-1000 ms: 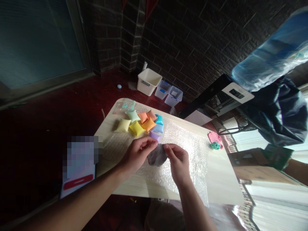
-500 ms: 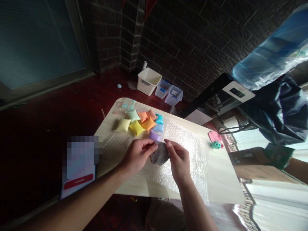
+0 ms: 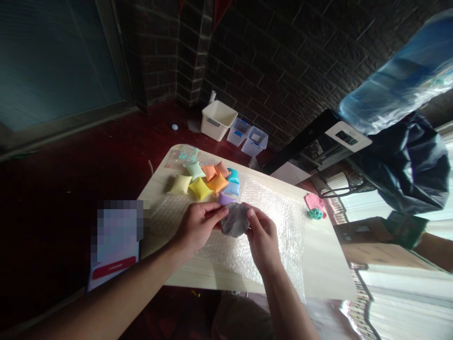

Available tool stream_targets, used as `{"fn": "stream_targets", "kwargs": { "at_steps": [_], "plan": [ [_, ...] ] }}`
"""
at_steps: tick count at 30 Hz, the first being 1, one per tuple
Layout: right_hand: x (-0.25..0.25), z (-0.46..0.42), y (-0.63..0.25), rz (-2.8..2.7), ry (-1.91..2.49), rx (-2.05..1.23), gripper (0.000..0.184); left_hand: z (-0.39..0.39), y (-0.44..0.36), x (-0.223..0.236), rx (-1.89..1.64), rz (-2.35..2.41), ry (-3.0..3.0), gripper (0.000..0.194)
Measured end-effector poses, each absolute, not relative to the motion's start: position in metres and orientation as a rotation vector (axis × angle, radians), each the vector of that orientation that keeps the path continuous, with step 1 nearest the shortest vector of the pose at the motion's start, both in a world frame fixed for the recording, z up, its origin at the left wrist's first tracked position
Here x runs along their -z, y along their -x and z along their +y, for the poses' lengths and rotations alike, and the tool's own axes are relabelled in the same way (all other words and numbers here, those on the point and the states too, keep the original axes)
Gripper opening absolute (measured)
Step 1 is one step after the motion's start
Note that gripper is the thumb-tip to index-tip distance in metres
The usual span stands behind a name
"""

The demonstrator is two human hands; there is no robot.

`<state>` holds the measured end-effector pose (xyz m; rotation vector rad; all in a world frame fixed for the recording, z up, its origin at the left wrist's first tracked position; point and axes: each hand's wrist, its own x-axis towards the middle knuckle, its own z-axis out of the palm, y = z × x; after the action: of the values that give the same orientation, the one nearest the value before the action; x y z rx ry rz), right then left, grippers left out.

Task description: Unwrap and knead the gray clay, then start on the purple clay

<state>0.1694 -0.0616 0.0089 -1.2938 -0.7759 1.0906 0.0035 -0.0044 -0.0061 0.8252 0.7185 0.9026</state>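
Note:
A flat, roundish piece of grey modelling clay [image 3: 235,220] is held up over the table between both hands. My left hand [image 3: 199,222] pinches its left edge between thumb and fingers. On the opposite edge, my right hand [image 3: 262,234] is closed with the thumb on the near face and the fingers behind. Just beyond the clay lies a purple packet [image 3: 225,199], partly hidden by it. Further back sit several pillow-shaped packets, among them a yellow one [image 3: 201,189], an orange one [image 3: 218,182] and a light blue one [image 3: 232,188].
Bubble wrap [image 3: 279,226] covers much of the wooden table [image 3: 325,259]. Pink clay [image 3: 314,201] and green clay [image 3: 314,214] lie at the right edge. A small clear bag [image 3: 187,153] is at the far left corner. Beyond, a cream bin [image 3: 217,120] stands on the floor.
The grey clay has tilted to show more of its face and looks rounder and lighter. Both hands have shifted slightly on its edges, still gripping it.

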Motion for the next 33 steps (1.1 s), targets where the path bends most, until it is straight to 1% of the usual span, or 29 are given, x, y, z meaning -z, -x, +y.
{"fn": "stream_targets", "kwargs": {
  "at_steps": [8,14,17,20,24,27,33],
  "plan": [
    [-0.009,-0.066,-0.174,-0.781,1.277,-1.04,0.024,-0.008,-0.001,0.0,-0.91,0.707,-0.818,0.037],
    [-0.007,-0.063,-0.169,-0.766,1.278,-1.11,0.027,-0.006,-0.002,0.006,-0.827,0.625,-0.837,0.036],
    [-0.008,-0.061,-0.164,-0.837,1.268,-1.2,0.034,-0.004,-0.004,0.012,-0.876,0.677,-0.919,0.032],
    [-0.009,-0.06,-0.163,-0.951,1.313,-1.181,0.026,-0.003,-0.004,0.013,-0.883,0.693,-0.973,0.03],
    [-0.012,-0.062,-0.165,-0.993,1.372,-1.102,0.026,-0.005,-0.003,0.011,-0.882,0.685,-1.028,0.026],
    [-0.011,-0.063,-0.166,-0.993,1.369,-1.099,0.027,-0.006,-0.003,0.011,-0.858,0.668,-1.034,0.028],
    [-0.007,-0.062,-0.163,-0.937,1.301,-1.211,0.03,-0.005,-0.002,0.014,-0.867,0.674,-1.046,0.032]
  ]
}}
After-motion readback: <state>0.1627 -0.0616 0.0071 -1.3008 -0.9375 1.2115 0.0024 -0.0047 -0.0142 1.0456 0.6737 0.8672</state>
